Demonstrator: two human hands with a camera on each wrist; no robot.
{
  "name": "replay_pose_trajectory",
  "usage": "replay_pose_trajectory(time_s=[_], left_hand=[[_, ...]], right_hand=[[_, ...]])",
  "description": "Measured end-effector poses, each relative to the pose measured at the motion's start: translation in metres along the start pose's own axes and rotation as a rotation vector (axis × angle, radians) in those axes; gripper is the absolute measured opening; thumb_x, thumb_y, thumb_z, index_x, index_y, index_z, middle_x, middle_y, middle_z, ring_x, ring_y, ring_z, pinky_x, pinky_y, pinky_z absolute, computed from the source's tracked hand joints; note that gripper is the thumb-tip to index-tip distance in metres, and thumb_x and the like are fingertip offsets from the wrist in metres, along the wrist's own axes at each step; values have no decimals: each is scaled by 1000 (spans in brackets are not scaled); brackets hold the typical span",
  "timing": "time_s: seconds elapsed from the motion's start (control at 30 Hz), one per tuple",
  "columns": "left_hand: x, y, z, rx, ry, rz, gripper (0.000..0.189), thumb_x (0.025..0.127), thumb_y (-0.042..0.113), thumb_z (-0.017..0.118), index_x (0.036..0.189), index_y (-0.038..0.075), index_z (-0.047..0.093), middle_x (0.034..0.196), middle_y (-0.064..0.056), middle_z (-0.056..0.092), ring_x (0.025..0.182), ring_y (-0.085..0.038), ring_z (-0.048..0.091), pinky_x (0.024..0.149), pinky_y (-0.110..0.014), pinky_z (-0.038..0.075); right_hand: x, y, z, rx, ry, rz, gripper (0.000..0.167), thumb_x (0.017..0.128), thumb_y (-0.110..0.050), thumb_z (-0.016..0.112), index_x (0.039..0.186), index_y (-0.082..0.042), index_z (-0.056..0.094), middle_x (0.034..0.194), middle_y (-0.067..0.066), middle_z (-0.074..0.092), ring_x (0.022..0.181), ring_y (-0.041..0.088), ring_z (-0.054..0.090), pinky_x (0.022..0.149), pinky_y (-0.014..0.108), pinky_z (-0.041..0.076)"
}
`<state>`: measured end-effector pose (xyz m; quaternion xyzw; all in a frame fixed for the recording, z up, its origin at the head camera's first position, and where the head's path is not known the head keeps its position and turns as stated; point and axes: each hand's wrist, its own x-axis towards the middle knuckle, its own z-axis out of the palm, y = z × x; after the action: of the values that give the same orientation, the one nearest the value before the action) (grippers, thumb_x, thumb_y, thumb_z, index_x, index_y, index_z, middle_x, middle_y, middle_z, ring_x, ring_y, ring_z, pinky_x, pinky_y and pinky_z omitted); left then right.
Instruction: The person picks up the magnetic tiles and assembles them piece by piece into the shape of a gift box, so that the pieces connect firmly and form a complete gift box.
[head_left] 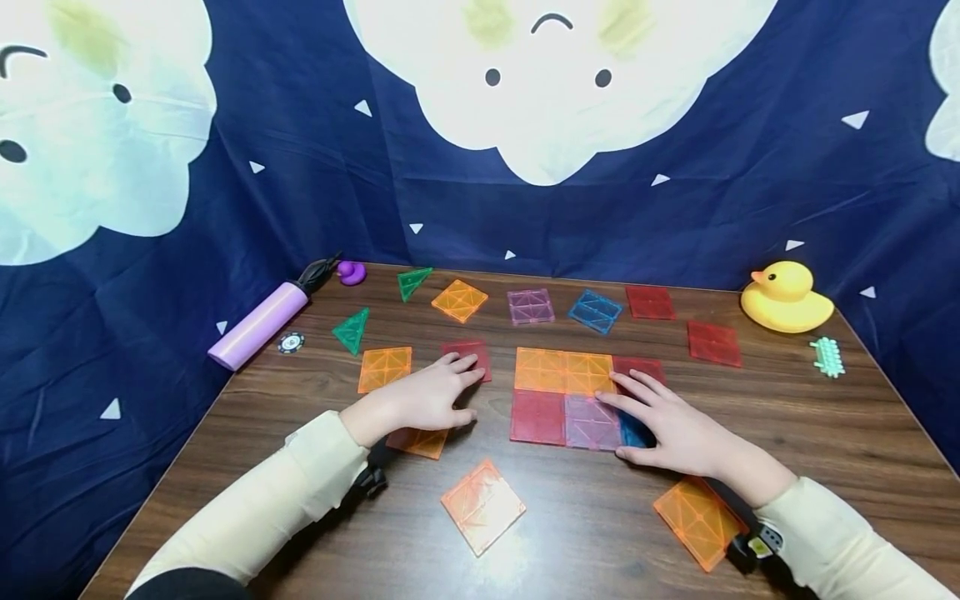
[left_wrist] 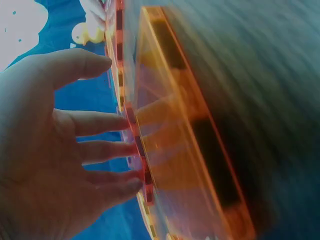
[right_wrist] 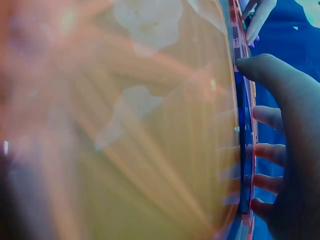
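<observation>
My left hand [head_left: 427,398] rests its fingertips on a red square tile [head_left: 467,347], thumb spread apart. In the left wrist view, those fingers reach the tile's edge beyond a large orange tile [left_wrist: 200,145]. My right hand [head_left: 675,429] lies with spread fingers over the right end of a two-row block of translucent square tiles. The block's back row has two orange tiles [head_left: 543,369] and a red one [head_left: 647,368]; in front are a red [head_left: 537,418], a purple [head_left: 592,423] and a blue tile [head_left: 634,432], the last partly hidden by the hand.
Loose orange tiles [head_left: 483,507] lie nearer me, one by the right wrist [head_left: 699,521]. Farther back are several coloured squares, green triangles [head_left: 352,331], a pink pump [head_left: 258,325], a purple duck [head_left: 351,272], a poker chip [head_left: 291,342], a yellow duck [head_left: 786,300] and a mint piece [head_left: 828,357].
</observation>
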<state>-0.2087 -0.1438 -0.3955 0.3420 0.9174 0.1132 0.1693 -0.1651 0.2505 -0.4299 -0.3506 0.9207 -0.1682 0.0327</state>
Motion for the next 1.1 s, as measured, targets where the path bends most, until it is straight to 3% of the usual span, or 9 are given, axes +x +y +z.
replay_pose_trajectory(time_s=[0.2,0.47,0.73,0.83,1.0,1.1], left_hand=[[10,10,1,20,-27,70,68,95,26,63,153,-3,42,161,-26,29,149,-46,22,121,-52,19],[17,15,2,5,-36,73,68,95,25,62,154,-1,40,163,-22,26,150,-46,18,121,-51,18],[18,13,3,-36,1,104,66,97,24,59,154,-3,40,163,-22,27,151,-44,19,121,-50,18],[8,13,-2,-37,70,82,63,99,23,58,153,-4,40,162,-23,29,150,-43,23,120,-51,21],[-24,15,-6,18,235,13,61,103,28,59,151,-5,42,159,-24,35,145,-44,34,117,-54,29],[-44,15,0,71,295,35,61,103,31,61,150,-4,45,156,-25,40,142,-45,38,114,-54,32]], right_hand=[[-2,3,4,5,4,3,72,93,-52,69,155,-24,45,162,15,33,147,47,23,107,70,32],[0,3,3,16,6,6,72,93,-52,70,155,-24,45,162,15,32,147,46,23,107,70,32],[-1,3,2,27,3,13,73,93,-51,71,155,-23,45,163,15,32,148,46,22,108,70,31],[-1,2,2,28,2,14,73,92,-51,71,155,-23,46,163,15,32,148,46,22,108,70,31],[-1,2,1,34,3,13,73,92,-51,71,155,-23,46,163,15,32,148,47,22,108,71,30],[-1,2,1,30,5,16,73,92,-50,71,155,-22,46,163,15,32,148,47,22,108,71,30]])
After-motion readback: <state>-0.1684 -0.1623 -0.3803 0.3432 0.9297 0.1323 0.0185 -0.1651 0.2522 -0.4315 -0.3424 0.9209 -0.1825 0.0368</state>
